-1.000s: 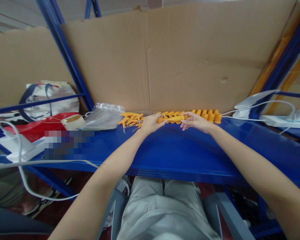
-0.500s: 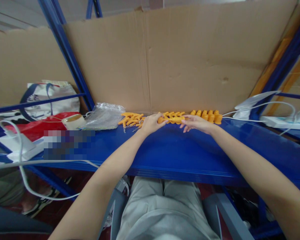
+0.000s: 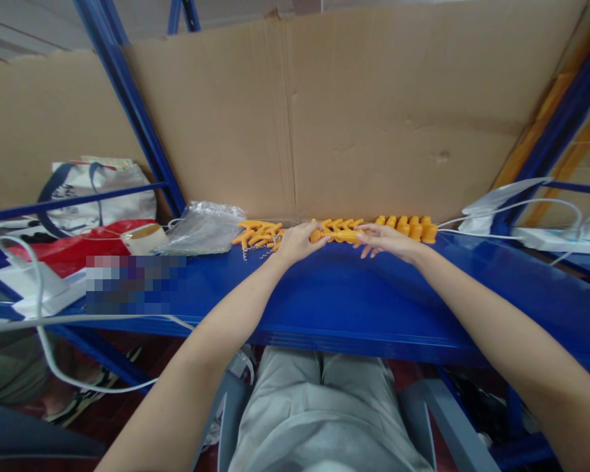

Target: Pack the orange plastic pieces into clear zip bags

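My left hand [image 3: 299,242] is closed around the rounded end of an orange plastic part [image 3: 316,235], which points to the right. Toward the other end of it, my right hand [image 3: 388,241] pinches with thumb and forefinger, its other fingers loosely spread. The part's full shape is partly hidden by my fingers. Left of my left hand lie several orange corkscrews [image 3: 258,233] with metal spirals. Behind my hands is a row of orange handle-like pieces [image 3: 341,224]. Several orange bottle-shaped pieces [image 3: 415,229] stand upright beyond my right hand.
The blue shelf [image 3: 344,295] runs across in front of me, backed by a cardboard sheet [image 3: 373,111]. A clear plastic bag [image 3: 206,226], a red bag [image 3: 88,246] and a roll of tape [image 3: 145,237] lie at left. White cables [image 3: 482,233] and a power strip [image 3: 560,241] are at right.
The fingers of my right hand have shifted slightly at the right end of the orange part. My left hand has stayed in place.
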The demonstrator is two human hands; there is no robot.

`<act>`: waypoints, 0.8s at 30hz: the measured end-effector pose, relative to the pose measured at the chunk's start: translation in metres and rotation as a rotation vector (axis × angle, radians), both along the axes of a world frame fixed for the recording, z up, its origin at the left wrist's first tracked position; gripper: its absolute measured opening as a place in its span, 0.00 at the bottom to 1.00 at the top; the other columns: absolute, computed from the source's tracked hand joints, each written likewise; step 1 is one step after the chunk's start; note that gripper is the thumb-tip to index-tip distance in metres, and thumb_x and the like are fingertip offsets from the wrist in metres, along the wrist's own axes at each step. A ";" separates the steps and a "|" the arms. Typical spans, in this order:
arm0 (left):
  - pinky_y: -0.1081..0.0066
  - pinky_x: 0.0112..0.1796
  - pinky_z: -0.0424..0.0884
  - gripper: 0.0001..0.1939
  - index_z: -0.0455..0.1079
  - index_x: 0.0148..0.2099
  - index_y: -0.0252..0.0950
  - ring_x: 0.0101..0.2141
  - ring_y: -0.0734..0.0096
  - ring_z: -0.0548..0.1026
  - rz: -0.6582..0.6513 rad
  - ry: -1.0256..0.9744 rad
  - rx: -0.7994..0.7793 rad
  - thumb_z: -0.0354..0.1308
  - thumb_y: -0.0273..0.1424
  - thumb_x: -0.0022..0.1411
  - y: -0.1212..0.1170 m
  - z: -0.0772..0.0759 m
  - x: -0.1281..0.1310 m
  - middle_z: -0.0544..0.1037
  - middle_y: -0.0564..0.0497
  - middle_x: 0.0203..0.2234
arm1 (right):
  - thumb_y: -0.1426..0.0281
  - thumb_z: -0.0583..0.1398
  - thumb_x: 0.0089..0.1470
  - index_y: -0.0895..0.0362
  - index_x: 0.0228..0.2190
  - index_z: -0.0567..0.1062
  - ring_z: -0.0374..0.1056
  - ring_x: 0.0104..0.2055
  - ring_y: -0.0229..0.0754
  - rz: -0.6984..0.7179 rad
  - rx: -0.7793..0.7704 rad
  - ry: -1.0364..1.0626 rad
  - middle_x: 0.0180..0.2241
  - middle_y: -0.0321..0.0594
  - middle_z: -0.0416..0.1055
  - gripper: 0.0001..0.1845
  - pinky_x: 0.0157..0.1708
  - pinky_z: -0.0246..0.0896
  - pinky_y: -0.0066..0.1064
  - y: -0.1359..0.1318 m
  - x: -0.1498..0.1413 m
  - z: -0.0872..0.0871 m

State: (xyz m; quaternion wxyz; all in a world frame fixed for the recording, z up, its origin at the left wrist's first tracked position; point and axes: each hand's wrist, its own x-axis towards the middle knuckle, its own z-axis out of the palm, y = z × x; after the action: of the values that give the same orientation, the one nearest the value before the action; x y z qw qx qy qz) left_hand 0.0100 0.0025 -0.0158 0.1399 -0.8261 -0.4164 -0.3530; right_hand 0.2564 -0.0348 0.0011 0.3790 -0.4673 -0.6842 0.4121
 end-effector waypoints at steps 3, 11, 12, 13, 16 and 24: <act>0.72 0.37 0.69 0.16 0.73 0.44 0.38 0.39 0.65 0.79 0.014 0.002 -0.017 0.59 0.44 0.61 0.000 0.000 0.000 0.81 0.46 0.37 | 0.65 0.71 0.45 0.55 0.46 0.70 0.74 0.26 0.35 0.002 0.066 0.030 0.33 0.36 0.78 0.28 0.25 0.67 0.25 0.001 0.002 0.000; 0.71 0.39 0.69 0.18 0.72 0.46 0.38 0.41 0.64 0.78 -0.012 -0.006 0.021 0.60 0.45 0.61 -0.001 -0.003 0.001 0.81 0.45 0.39 | 0.46 0.54 0.59 0.60 0.24 0.71 0.70 0.19 0.37 -0.022 -0.034 0.023 0.20 0.46 0.75 0.30 0.21 0.63 0.26 0.003 -0.005 -0.005; 0.71 0.38 0.69 0.17 0.72 0.45 0.38 0.41 0.64 0.78 -0.015 -0.006 0.021 0.60 0.45 0.60 0.000 -0.003 0.002 0.81 0.45 0.39 | 0.45 0.52 0.59 0.60 0.24 0.72 0.69 0.19 0.37 -0.024 -0.056 0.013 0.20 0.47 0.75 0.32 0.20 0.63 0.26 0.003 -0.005 -0.005; 0.71 0.38 0.69 0.17 0.72 0.45 0.38 0.40 0.64 0.78 -0.016 -0.005 0.018 0.60 0.45 0.60 0.000 -0.003 0.002 0.81 0.45 0.39 | 0.44 0.51 0.59 0.60 0.26 0.73 0.70 0.19 0.37 -0.017 -0.074 0.006 0.22 0.47 0.75 0.32 0.20 0.63 0.26 0.003 -0.004 -0.005; 0.72 0.37 0.69 0.16 0.72 0.44 0.38 0.39 0.65 0.79 -0.011 -0.006 0.001 0.59 0.45 0.61 0.001 -0.002 0.001 0.81 0.46 0.37 | 0.50 0.58 0.58 0.57 0.39 0.73 0.73 0.25 0.38 0.031 -0.084 0.007 0.33 0.46 0.79 0.23 0.21 0.64 0.25 0.003 0.000 -0.005; 0.71 0.38 0.69 0.16 0.72 0.44 0.38 0.39 0.65 0.79 -0.010 -0.034 -0.031 0.59 0.44 0.61 -0.002 0.000 0.001 0.81 0.46 0.37 | 0.63 0.65 0.54 0.58 0.36 0.73 0.72 0.26 0.34 -0.028 0.023 0.094 0.35 0.43 0.78 0.12 0.27 0.66 0.25 0.003 -0.002 -0.003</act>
State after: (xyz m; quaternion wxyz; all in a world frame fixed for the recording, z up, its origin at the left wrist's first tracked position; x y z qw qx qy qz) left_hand 0.0115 0.0007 -0.0159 0.1182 -0.8242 -0.4202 -0.3609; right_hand 0.2545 -0.0321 -0.0019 0.4220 -0.4527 -0.6636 0.4202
